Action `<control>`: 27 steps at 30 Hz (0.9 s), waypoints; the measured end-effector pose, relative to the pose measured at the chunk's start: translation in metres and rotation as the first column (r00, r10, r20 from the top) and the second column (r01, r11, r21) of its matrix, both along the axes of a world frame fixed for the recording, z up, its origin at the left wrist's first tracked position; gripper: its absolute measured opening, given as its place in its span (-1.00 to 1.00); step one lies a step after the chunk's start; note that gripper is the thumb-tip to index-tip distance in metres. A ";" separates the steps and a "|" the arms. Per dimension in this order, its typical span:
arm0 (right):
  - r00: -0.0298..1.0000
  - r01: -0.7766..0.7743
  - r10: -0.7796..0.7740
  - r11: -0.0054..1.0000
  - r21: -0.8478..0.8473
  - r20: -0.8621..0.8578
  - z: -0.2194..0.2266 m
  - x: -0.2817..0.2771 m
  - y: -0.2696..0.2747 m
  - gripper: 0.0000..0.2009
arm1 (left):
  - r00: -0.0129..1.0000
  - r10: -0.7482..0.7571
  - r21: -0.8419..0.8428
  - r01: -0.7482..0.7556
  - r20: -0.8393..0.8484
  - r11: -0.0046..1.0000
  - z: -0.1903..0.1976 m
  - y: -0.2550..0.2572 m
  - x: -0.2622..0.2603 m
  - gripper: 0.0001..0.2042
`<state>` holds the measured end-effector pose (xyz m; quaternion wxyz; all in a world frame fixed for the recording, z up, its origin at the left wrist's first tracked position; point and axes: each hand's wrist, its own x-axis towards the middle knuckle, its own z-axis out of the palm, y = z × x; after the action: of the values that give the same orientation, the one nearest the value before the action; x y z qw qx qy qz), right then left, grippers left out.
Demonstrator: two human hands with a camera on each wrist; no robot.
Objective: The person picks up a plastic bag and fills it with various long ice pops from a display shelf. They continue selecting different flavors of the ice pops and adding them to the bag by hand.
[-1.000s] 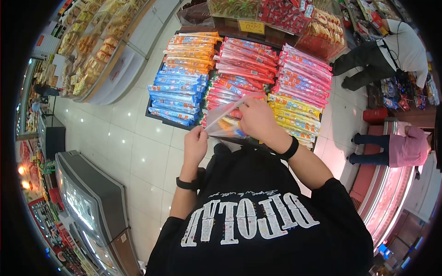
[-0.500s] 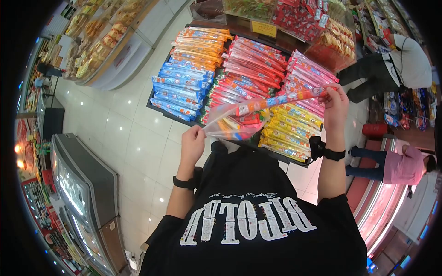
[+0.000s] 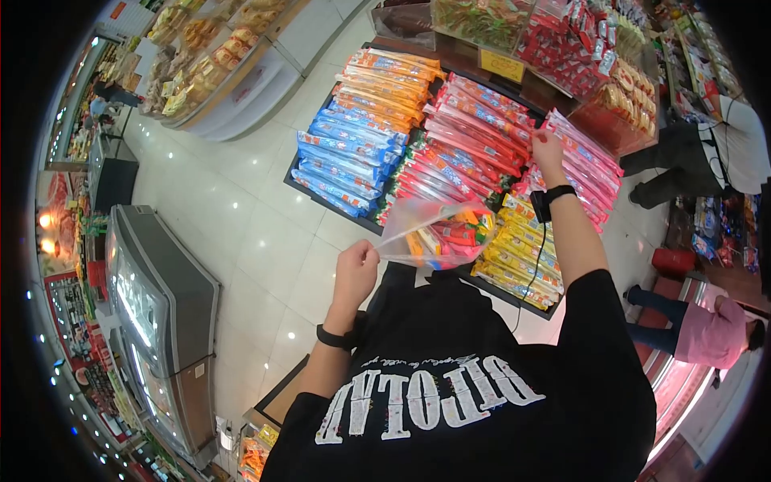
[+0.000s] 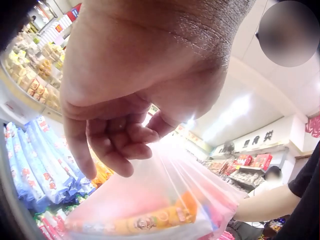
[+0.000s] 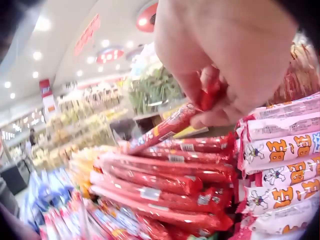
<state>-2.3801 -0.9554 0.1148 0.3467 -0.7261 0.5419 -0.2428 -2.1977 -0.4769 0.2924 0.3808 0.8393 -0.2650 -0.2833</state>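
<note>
My left hand (image 3: 355, 277) pinches the edge of a clear plastic bag (image 3: 399, 237), which hangs open over the near side of the display. Inside the bag lie several colourful long packets, among them an orange one (image 4: 155, 220) seen through the plastic. Out over the far right of the red pile, my right hand (image 3: 548, 153) holds one end of a long red stick-shaped packet (image 5: 167, 127). That packet slants across the top of the stacked red packets (image 5: 155, 187); its gripped end is partly hidden by the fingers.
Around the red pile on the dark display lie orange packets (image 3: 385, 84), blue packets (image 3: 345, 161), pink packets (image 3: 586, 169) and yellow packets (image 3: 522, 257). Snack bins with a yellow price sign (image 3: 501, 64) stand behind. A freezer (image 3: 161, 321) is at left; two people stand at right.
My right hand came out of the bag with a long red packet, swung right, then moved forward to the red pile. My left hand keeps hold of the bag.
</note>
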 end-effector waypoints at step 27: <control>0.565 -0.813 0.756 0.578 -0.070 -0.330 0.181 0.015 0.275 -0.83 | 0.998 -0.060 -0.104 0.059 -0.004 0.993 -0.005 -0.026 -0.012 -0.78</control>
<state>-2.3648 -0.6806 0.2957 0.2625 -0.9493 0.1717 -0.0197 -2.2094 -0.5024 0.2869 0.4161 0.8093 -0.3029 -0.2833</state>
